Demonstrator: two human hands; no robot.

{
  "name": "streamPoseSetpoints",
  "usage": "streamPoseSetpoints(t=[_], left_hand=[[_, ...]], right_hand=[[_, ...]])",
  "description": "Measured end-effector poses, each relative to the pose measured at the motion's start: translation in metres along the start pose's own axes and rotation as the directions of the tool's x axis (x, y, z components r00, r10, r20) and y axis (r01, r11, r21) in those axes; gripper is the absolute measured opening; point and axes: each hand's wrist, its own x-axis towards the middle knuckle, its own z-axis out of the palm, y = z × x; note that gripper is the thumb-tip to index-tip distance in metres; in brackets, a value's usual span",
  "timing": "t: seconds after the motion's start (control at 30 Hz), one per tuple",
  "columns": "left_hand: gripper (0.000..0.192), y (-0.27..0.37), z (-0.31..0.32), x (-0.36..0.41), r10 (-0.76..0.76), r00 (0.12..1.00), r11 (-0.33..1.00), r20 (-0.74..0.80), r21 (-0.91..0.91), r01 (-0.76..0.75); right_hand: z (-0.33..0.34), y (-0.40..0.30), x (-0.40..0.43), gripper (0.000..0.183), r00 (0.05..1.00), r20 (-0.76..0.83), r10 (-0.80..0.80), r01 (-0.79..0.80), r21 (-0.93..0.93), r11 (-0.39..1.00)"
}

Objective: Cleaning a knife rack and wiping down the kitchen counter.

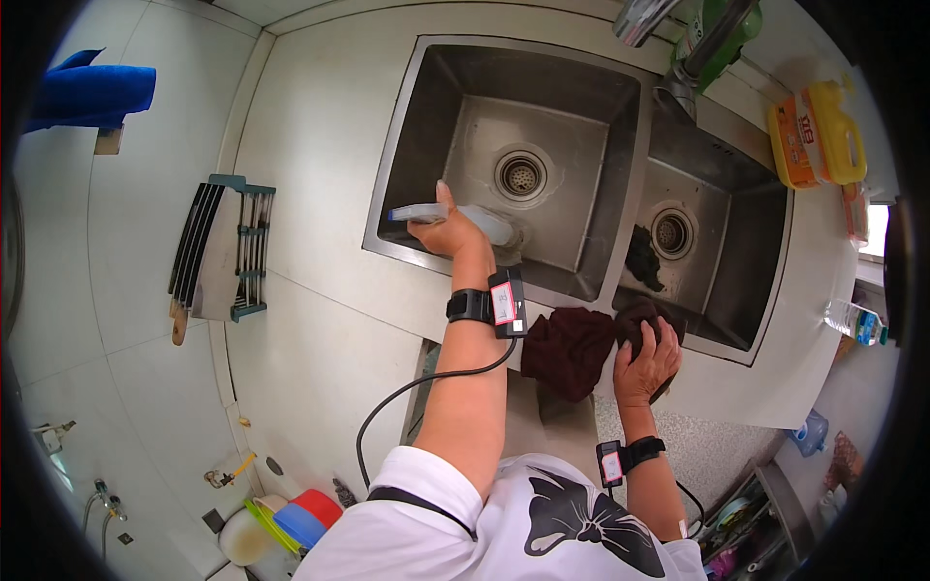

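Observation:
My left hand [459,234] is over the front of the larger stainless-steel sink basin [472,131]. It grips a long whitish plastic tool [488,224] with a blue end; the far end, low in the basin, is blurred, so its exact kind is unclear. My right hand [649,363] has its fingers curled over a dark brown cloth [639,317] at the front rim of the smaller basin [748,269]. Beside it, a maroon cloth [569,352] hangs over the counter's front edge. A dark wet clump [644,258] lies near the smaller basin's drain [671,232].
A faucet [679,91] rises behind the divider, near a green bottle [730,36]. Yellow detergent jugs [817,134] and a clear water bottle [854,322] stand at right. Knives sit in a wall rack [251,247] at left. A cable [392,396] trails from my left wrist.

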Motion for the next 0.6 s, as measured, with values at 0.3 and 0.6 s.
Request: streamPoseSetpoints(t=[0.3,0.6], left_hand=[[0.049,-0.010,-0.001,0.000,-0.012,1.000,0.999,-0.005,0.041,0.012],[0.044,0.000,-0.009,0.005,0.020,0.984,0.987,0.179,-0.158,0.009]], right_hand=[[0.000,0.001,0.000,0.041,1.000,0.003,0.001,-0.001,0.002,1.000],[0.003,0.001,-0.001,0.041,0.999,-0.029,-0.015,0.015,0.007,1.000]])
